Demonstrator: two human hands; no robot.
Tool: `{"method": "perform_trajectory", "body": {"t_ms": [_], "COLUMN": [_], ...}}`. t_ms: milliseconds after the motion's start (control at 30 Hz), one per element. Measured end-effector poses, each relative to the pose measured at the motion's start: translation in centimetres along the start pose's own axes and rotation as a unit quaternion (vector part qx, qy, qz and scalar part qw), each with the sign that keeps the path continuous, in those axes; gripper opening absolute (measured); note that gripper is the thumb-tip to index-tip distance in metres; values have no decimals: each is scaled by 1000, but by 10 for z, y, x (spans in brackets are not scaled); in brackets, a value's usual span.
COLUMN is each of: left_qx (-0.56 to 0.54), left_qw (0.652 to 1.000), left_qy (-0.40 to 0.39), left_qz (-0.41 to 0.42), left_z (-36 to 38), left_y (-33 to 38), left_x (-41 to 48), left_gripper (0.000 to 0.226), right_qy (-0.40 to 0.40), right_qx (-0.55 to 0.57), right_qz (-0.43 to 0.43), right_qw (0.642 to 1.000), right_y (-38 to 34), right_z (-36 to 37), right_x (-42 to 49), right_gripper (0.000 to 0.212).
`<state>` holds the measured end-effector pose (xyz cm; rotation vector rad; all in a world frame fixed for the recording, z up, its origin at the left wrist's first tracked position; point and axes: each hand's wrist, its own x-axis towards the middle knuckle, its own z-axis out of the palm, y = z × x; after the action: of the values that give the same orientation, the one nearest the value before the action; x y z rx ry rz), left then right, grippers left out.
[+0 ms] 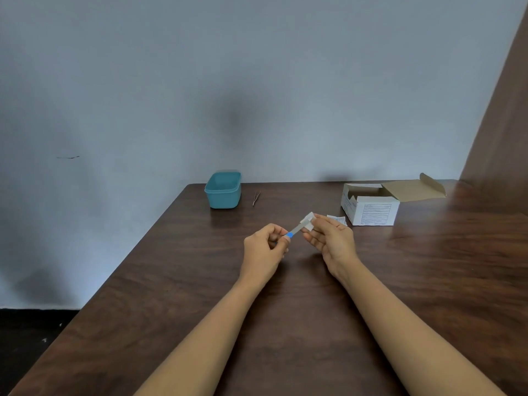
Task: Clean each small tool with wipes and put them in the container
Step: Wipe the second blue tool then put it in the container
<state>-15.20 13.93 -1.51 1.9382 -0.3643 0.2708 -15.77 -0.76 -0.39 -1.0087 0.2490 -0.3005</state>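
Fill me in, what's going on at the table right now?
A person is cleaning a small tool above the table. The left hand pinches its blue end while the right hand holds a white wipe folded round the other end. The teal container stands open at the far edge, with tweezers lying on the table just right of it. An open cardboard box and a torn packet sit further right.

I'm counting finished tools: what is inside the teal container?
Only the upper inner wall of the teal container shows, and nothing is visible there. Its near wall hides the bottom. The tweezers lie outside, beside it.
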Motion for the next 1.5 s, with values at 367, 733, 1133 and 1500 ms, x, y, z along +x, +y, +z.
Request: {"method": "perform_trajectory", "body": {"t_ms": [367,733,1133,1500], "left_qx": [23,23,12,2], "left_qw": [1000,999,999,999], "left_qy": [14,-23,-33,-40], "left_qz": [-15,-2,19,17], "left_z": [1,3,4,3], "left_y": [-4,-2,1,3], "left_x": [6,4,0,-2], "left_gripper": [5,7,5,5], "right_qy": [-70,-39,10,-9], "right_qx": [-7,-48,-127,-72], "right_qz": [-2,-18,-65,-43], "right_qw": [998,998,990,996], "right_y": [1,2,3,-2], "right_z": [0,4,0,-2], "right_x": [5,3,10,7], "right_gripper": [20,2,9,5]}}
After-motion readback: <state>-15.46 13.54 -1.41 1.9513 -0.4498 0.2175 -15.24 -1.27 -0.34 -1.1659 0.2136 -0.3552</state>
